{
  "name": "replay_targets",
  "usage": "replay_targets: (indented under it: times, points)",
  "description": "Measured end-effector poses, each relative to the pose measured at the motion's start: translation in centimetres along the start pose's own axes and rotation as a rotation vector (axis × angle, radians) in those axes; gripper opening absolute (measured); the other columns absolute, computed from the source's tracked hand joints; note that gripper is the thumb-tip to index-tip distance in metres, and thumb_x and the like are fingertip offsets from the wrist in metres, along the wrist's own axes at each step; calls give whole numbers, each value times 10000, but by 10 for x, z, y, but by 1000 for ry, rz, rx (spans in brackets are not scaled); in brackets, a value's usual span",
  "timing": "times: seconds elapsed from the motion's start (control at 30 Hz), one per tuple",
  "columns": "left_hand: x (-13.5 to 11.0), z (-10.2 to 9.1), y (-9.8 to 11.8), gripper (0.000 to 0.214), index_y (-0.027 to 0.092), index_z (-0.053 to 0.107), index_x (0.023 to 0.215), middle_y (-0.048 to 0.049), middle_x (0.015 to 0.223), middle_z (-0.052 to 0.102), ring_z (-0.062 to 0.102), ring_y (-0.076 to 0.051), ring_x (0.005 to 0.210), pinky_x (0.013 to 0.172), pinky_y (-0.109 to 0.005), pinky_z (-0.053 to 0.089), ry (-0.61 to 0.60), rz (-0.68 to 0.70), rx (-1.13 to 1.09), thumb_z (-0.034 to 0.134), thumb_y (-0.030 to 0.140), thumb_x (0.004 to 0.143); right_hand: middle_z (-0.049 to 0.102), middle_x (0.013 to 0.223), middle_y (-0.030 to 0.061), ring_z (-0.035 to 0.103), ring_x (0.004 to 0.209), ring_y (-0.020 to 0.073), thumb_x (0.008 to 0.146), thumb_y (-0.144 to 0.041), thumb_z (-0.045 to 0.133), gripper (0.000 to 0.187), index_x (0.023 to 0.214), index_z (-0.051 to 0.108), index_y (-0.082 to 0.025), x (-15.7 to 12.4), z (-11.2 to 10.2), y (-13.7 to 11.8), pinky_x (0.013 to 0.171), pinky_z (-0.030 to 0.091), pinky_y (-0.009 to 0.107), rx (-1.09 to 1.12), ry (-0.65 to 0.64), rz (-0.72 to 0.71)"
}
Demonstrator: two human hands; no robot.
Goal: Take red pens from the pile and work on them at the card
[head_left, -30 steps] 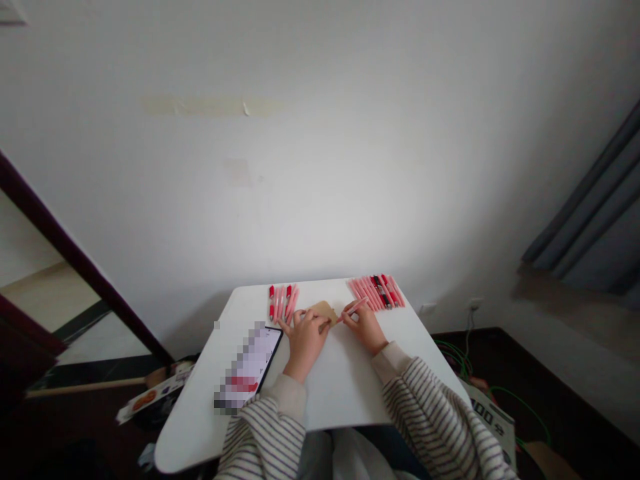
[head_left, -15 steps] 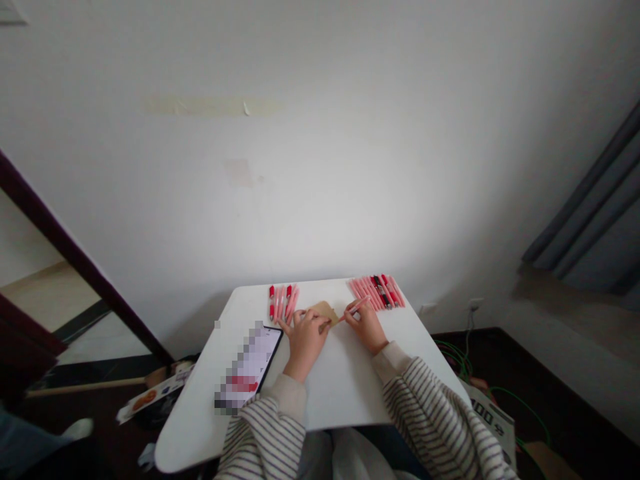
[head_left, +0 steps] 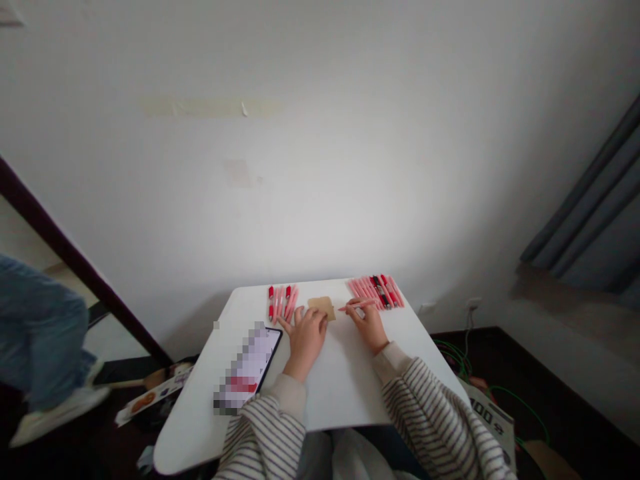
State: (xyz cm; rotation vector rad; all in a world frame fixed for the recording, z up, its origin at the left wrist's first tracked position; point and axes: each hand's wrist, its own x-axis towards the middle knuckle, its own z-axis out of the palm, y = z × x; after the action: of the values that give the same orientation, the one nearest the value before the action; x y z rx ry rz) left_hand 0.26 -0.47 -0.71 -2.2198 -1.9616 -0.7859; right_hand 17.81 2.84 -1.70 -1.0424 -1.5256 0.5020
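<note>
My left hand [head_left: 306, 339] rests palm down on the white table, thumb and forefinger at the near edge of a small brown paper card [head_left: 323, 306], its other fingers spread to the left. The fingers cover part of the card. In my right hand [head_left: 369, 329] is a pink pen [head_left: 363, 305], gripped with its tip pointing left, just right of the card and apart from it. Past my left fingertips lies a group of pink and red pens [head_left: 281, 303]. A larger row of pink pens [head_left: 367, 291], with red and black ones among them, lies beyond my right hand.
A phone [head_left: 253, 367] with a partly blurred screen lies on the table [head_left: 345, 393], left of my left forearm. The wall [head_left: 320, 200] meets the table's far edge. At left is a person's leg in jeans [head_left: 45, 327]. Green cables [head_left: 455, 357] and a printed box [head_left: 493, 413] are on the floor at right.
The card has turned and now lies flatter to view. The pen tip has lifted away from it, and the pen is more level. A person's leg has come into view at left.
</note>
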Motion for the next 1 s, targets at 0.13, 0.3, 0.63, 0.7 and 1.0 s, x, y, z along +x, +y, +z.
replay_targets:
  times: [0.13, 0.3, 0.63, 0.7, 1.0]
  points:
    - [6, 7, -2, 323, 363, 627, 1170, -7, 1326, 605, 352, -325, 1357, 1114, -721, 45, -14, -7, 33, 420, 387, 923, 687, 887, 70, 612, 862, 218, 854, -511, 585, 344, 813, 723, -199, 0, 0, 5, 832, 453, 369, 68, 32, 31]
    - [9, 13, -4, 359, 353, 578, 1238, -11, 1415, 536, 279, -331, 1419, 1121, -723, 26, -52, -5, 35, 393, 387, 931, 679, 883, 70, 596, 886, 223, 850, -593, 541, 431, 796, 716, -202, 1, -1, 10, 858, 446, 378, 107, 63, 83]
    - [-1, 7, -1, 378, 359, 546, 1279, -30, 1425, 526, 314, -317, 1408, 1111, -746, 15, -14, 3, 16, 420, 361, 922, 614, 889, 20, 512, 639, 111, 709, -491, 712, 360, 940, 664, -219, 3, -1, -4, 551, 415, 252, 744, 78, 403]
    - [-5, 4, 2, 374, 359, 557, 1270, -36, 1411, 539, 339, -320, 1392, 1115, -742, 39, -4, 12, 18, 432, 364, 917, 593, 862, -7, 454, 570, 75, 670, -461, 767, 374, 936, 646, -227, 4, -1, -10, 496, 363, 220, 831, 63, 455]
    - [-9, 4, 5, 365, 383, 567, 1251, -25, 1380, 565, 364, -318, 1370, 1099, -755, 82, -6, 29, 6, 444, 366, 908, 451, 610, -13, 316, 487, 86, 798, -740, 473, 642, 477, 377, -192, 4, -18, -26, 437, 276, 223, 1116, -80, 569]
